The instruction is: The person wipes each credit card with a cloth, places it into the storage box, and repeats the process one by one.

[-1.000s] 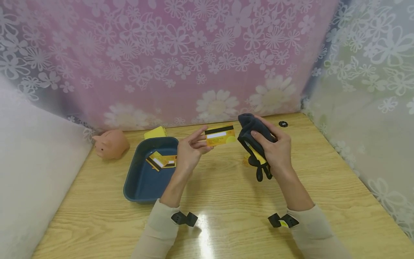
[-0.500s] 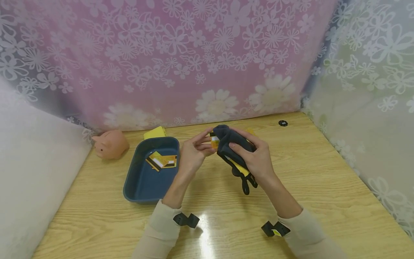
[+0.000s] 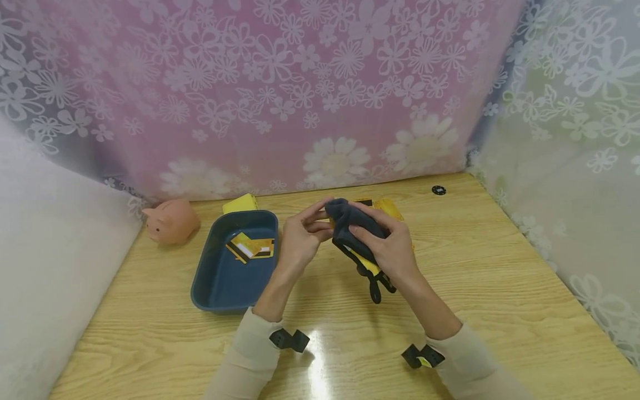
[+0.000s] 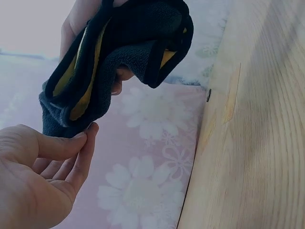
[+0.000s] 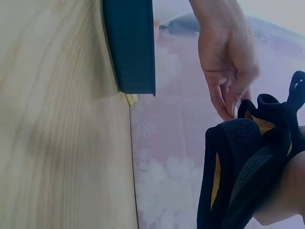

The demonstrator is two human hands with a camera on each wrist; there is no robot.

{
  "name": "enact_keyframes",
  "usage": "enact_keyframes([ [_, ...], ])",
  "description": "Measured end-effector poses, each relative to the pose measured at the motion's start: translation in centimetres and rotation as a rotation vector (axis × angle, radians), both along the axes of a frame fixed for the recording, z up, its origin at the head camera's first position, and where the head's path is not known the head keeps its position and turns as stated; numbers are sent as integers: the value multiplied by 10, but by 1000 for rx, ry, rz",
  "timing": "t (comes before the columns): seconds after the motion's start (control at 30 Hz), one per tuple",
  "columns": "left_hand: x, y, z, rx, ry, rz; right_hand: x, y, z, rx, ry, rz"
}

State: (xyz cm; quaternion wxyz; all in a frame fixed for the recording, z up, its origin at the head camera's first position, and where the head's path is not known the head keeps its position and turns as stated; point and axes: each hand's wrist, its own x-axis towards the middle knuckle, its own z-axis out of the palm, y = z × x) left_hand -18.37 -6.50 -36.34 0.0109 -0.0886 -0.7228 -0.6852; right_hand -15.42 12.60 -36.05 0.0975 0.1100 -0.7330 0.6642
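My right hand (image 3: 392,241) grips a dark fleece pouch (image 3: 361,225) with black edging, dangling loops and yellow showing inside its folds. The pouch is held above the table, tilted towards my left hand (image 3: 300,236). My left thumb and fingers pinch a yellow bank card (image 3: 331,222) at the pouch's left end; only a sliver of the card shows in the head view. In the left wrist view the fingertips (image 4: 90,130) meet at the edge of the fleece (image 4: 71,121), and the card is hidden there. The right wrist view shows the pouch (image 5: 243,148) bunched and folded.
A blue tub (image 3: 220,289) with bank cards (image 3: 248,246) inside stands left. Behind it lies a yellow object (image 3: 240,204); a piggy bank (image 3: 172,222) is farther left. More yellow cards (image 3: 389,208) lie behind my right hand. A black poker chip (image 3: 439,190) lies back right.
My right hand has brought the pouch left to my left hand. The card, fully visible a second ago, is now almost wholly hidden by the pouch. Cards behind the right hand have come into view.
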Motion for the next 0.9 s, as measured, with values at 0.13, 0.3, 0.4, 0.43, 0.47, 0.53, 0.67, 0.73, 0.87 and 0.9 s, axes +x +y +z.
enact_keyframes([
  [0.13, -1, -1, 0, -13, 4, 31, -3, 6, 2, -17, -9, -28],
  [0.3, -1, -5, 2, 19, 3, 52, -7, 16, 5, -43, -18, -75],
  [0.4, -2, -7, 3, 54, -8, 54, -10, 23, 7, -50, -35, -107],
  [0.43, -2, -7, 3, 64, -12, 56, -11, 26, 7, -55, -44, -116],
  [0.47, -2, -8, 3, 72, -16, 55, -13, 29, 7, -58, -53, -126],
  [0.53, -4, -8, 1, 86, -24, 56, -16, 35, 7, -68, -69, -152],
  [0.67, -6, -10, -1, 97, -32, 49, -19, 47, 9, -116, -114, -212],
  [0.73, -7, -10, -1, 102, -36, 40, -20, 51, 12, -143, -115, -239],
  [0.87, -7, -11, -1, 102, -37, 33, -19, 52, 16, -175, -71, -252],
  [0.9, -7, -11, -1, 104, -39, 33, -18, 51, 16, -186, -60, -241],
])
